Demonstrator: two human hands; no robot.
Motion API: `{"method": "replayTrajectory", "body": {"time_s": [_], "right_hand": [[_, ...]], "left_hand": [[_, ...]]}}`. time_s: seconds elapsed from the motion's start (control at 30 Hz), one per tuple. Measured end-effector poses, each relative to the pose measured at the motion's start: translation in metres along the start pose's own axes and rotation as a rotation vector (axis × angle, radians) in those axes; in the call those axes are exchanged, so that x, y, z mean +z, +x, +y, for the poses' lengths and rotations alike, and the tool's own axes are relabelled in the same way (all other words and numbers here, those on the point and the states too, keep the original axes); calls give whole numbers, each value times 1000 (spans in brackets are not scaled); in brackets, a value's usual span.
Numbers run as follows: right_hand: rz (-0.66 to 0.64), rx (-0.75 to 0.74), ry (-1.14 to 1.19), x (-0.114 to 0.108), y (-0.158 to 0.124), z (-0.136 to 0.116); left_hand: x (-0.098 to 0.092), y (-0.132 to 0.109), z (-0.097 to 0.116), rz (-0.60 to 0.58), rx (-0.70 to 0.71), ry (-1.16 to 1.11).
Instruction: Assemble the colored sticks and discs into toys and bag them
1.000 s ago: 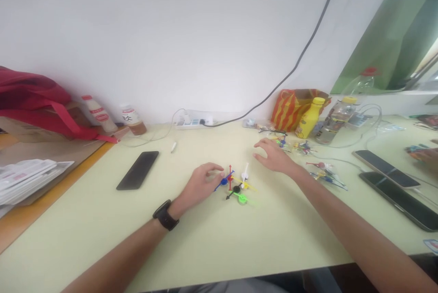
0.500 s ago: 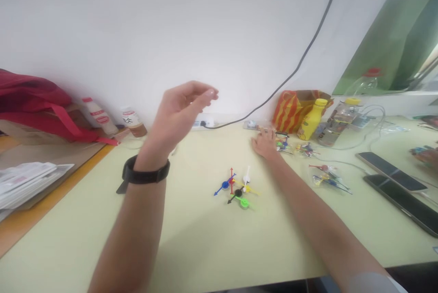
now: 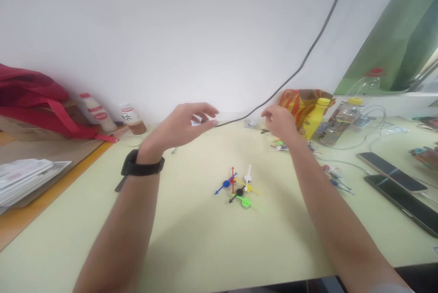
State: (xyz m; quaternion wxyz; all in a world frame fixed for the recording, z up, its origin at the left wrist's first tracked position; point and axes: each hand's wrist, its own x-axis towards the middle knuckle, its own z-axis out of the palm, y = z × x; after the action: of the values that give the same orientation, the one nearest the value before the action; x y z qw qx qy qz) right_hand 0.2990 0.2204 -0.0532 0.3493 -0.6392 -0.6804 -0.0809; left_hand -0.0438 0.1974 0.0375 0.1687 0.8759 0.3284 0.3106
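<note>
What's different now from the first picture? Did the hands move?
Yes! The left hand went up and away from the colorful arrows. The right hand is higher too; I can't tell whether it holds anything. The arrows and the yellow bottle stayed put.

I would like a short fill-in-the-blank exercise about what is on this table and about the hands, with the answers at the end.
1. A black band is worn on the person's ____ wrist.
2. Of the loose arrow pieces mid-table, the one nearest the table's front edge is ____ in colour.
3. The left hand touches ____ of these pieces.
4. The yellow bottle stands before a bag with red and yellow ____.

Missing words: left; green; none; stripes.
</note>
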Motion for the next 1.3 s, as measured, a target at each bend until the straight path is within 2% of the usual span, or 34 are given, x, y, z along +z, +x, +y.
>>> {"method": "replayTrajectory", "body": {"time_s": [0.07, 0.17, 0.23, 0.3, 0.4, 0.47, 0.53, 0.63, 0.7, 0.77, 0.9, 1.0, 1.1, 1.3], "right_hand": [[-144, -83, 182, -36, -4, -18], [-449, -223, 403, -77, -17, -52], [-593, -272, 528, -91, -25, -74], [-678, -297, 620, -94, -30, -91], [-674, -278, 717, -87, -32, -104], [-616, -222, 771, -80, -30, -103], [-595, -155, 800, -75, -28, -96], [-658, -102, 801, -72, -24, -85], [-667, -103, 798, -74, -22, -82], [-678, -130, 764, -77, -22, -84], [-761, -217, 620, -80, -24, -94], [-768, -240, 581, -79, -25, -97], [-757, -211, 579, -78, -24, -95], [-644, -113, 631, -82, -21, -80]], "left_hand": [[7, -1, 0, -1, 10, 1], [19, -1, 4, -21, 41, -2], [28, 0, 8, -76, 81, -25], [35, 2, 11, -209, 115, -66], [41, 5, 12, -437, 135, -140], [41, 6, 9, -489, 125, -183], [37, 7, 3, -447, 83, -207], [28, 6, -7, -351, 17, -189], [23, 5, -11, -362, 28, -158], [21, 5, -9, -374, 47, -155], [24, 5, 6, -236, 43, -197], [27, 6, 12, -212, 52, -149], [24, 6, 7, -196, 42, -139], [16, 4, -13, -132, -53, -254]]}}
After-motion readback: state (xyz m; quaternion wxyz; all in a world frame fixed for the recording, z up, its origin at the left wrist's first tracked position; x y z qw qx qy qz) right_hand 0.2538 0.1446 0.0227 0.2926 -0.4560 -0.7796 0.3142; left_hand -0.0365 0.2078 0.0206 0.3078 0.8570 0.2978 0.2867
